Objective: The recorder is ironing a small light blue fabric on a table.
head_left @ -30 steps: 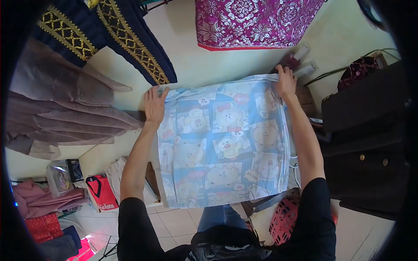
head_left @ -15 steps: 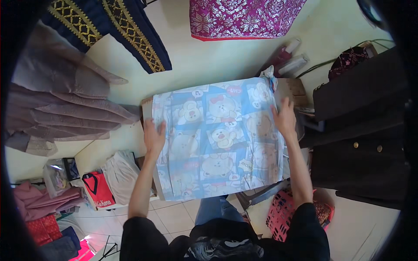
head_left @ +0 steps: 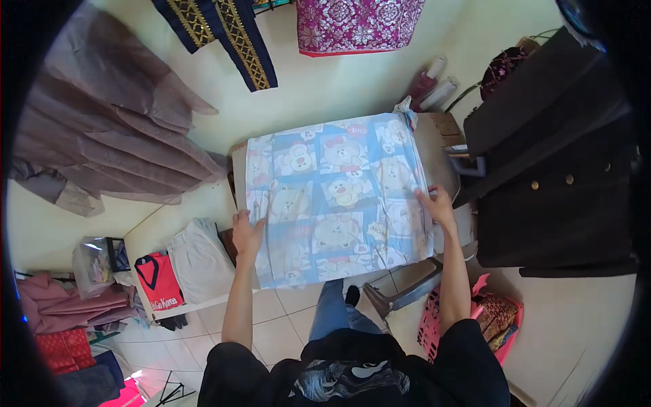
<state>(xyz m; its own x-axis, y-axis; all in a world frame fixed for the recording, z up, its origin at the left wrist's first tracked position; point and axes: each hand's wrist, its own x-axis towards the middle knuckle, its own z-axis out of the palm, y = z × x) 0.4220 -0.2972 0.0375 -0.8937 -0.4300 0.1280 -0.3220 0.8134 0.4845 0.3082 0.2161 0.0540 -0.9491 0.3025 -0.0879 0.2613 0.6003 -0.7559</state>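
Head view: the cloth [head_left: 342, 197] is flanked by left hand [head_left: 248, 237] and right hand [head_left: 439, 207] at its side edges; whether gripped by either cannot be told.

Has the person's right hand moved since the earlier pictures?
Yes: the right hand has moved toward the person, farther from the hanging purple cloth, now by the blue printed sheet's right edge.

My blue cartoon-print cloth [head_left: 339, 197] hides most of the pale tabletop [head_left: 434, 146] beneath. Whether my left hand [head_left: 248, 234] or right hand [head_left: 437, 207] pinches its edge, I cannot tell. My right forearm [head_left: 456, 285] partly covers a pink basket [head_left: 430, 325]. The top edge crops a magenta patterned cloth [head_left: 359, 24].
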